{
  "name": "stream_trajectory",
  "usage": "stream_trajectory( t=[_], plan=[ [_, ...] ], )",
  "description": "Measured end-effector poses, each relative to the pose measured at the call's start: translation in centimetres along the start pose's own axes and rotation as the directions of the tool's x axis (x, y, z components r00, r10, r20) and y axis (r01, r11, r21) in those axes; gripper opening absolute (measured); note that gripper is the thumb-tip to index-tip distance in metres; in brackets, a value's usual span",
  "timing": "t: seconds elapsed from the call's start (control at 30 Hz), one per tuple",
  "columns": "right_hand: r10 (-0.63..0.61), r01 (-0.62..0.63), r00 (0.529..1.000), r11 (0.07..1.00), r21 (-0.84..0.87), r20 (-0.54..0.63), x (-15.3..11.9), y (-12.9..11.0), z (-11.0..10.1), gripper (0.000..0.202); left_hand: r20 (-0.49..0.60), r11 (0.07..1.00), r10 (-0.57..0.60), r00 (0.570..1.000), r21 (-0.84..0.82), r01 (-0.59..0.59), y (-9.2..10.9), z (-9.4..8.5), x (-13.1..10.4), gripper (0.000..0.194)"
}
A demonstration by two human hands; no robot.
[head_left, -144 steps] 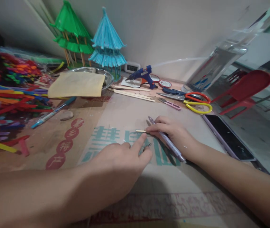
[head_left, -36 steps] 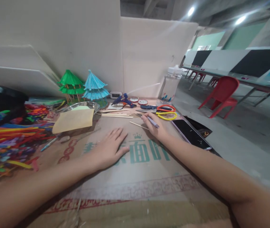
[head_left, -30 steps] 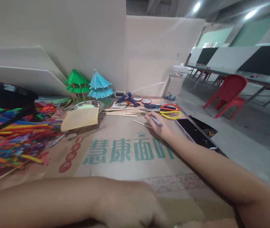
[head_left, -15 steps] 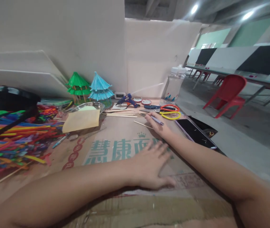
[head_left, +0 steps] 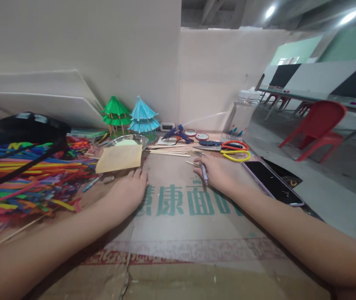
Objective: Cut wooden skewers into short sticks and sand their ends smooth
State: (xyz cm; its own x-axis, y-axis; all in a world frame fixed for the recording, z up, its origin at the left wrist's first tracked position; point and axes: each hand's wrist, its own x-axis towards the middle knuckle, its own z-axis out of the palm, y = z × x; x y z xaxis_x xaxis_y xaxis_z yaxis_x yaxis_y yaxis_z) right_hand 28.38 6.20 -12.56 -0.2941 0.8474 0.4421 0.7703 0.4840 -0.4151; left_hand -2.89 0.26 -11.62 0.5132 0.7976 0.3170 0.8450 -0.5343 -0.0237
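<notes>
My left hand [head_left: 131, 189] is at the lower edge of a yellowish sheet of paper [head_left: 120, 159], palm down. Its fingers reach forward, holding nothing that I can see; their tips are close to the sheet, and I cannot tell whether they touch it. The sheet leans on a shiny round dish [head_left: 143, 141]. Farther right, my right hand [head_left: 215, 171] is closed around a slim purple pen [head_left: 204, 175]. A short wooden stick [head_left: 192, 163] pokes out beside its fingers; whether it is gripped too is unclear. More thin wooden sticks [head_left: 170, 153] lie just beyond.
Colourful pipe cleaners [head_left: 34, 175] and a black bag [head_left: 37, 125] fill the left. Green [head_left: 115, 110] and blue paper towers [head_left: 143, 114] stand behind, near a glue gun [head_left: 178, 133]. Scissors [head_left: 234, 146], a bottle [head_left: 240, 114] and a phone [head_left: 272, 183] are at right.
My left hand has moved left and forward, from spread over the cardboard to the yellowish sheet. The purple pen has turned in my right hand. The view has shifted left.
</notes>
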Motion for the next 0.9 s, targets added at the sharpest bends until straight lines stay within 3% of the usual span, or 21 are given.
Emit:
stream_trajectory(
  t=[0.07,0.17,0.27,0.4,0.47,0.53,0.63,0.7,0.77,0.9],
  plan=[
    [0.001,0.000,1.000,0.999,-0.052,0.012,-0.1,0.0,-0.2,0.016,0.013,1.000,-0.023,1.000,-0.003,0.023,-0.3,0.3,0.1,0.036],
    [-0.019,0.023,0.999,0.995,-0.099,0.042,-0.2,0.0,-0.6,0.008,0.068,1.000,-0.001,0.998,-0.002,0.001,1.4,0.3,0.2,0.036],
    [-0.038,0.043,0.998,0.992,-0.117,0.049,-0.1,-0.1,-0.8,0.009,0.123,0.988,0.151,0.981,-0.032,-0.148,4.3,0.1,-0.2,0.040],
    [-0.059,0.066,0.997,0.992,-0.111,0.059,-0.1,0.2,-0.6,0.011,0.102,0.900,0.398,0.912,-0.236,-0.367,6.6,-0.9,0.1,0.033],
    [-0.063,0.069,0.996,0.991,-0.110,0.061,-0.1,0.5,-0.4,0.011,0.119,0.879,0.394,0.911,-0.339,-0.336,6.6,-1.7,1.0,0.025],
    [-0.064,0.070,0.996,0.992,-0.109,0.061,-0.1,0.7,-0.2,0.010,0.146,0.910,0.294,0.945,-0.345,-0.230,6.3,-2.2,1.9,0.024],
    [-0.066,0.072,0.996,0.992,-0.102,0.060,0.0,1.1,0.1,0.008,0.131,0.959,0.169,0.977,-0.253,-0.132,6.3,-2.2,2.6,0.050],
    [-0.070,0.075,0.996,0.993,-0.096,0.061,0.0,1.3,0.1,0.009,0.129,0.962,0.176,0.976,-0.234,-0.143,6.8,-1.8,2.6,0.054],
    [-0.080,0.086,0.994,0.992,-0.088,0.068,0.0,1.5,0.2,0.009,0.129,0.949,0.202,0.971,-0.269,-0.162,7.3,-1.4,2.5,0.044],
    [-0.097,0.103,0.992,0.992,-0.077,0.081,0.1,1.8,0.3,0.009,0.121,0.832,0.356,0.927,-0.493,-0.255,7.5,-1.0,3.1,0.036]
  ],
)
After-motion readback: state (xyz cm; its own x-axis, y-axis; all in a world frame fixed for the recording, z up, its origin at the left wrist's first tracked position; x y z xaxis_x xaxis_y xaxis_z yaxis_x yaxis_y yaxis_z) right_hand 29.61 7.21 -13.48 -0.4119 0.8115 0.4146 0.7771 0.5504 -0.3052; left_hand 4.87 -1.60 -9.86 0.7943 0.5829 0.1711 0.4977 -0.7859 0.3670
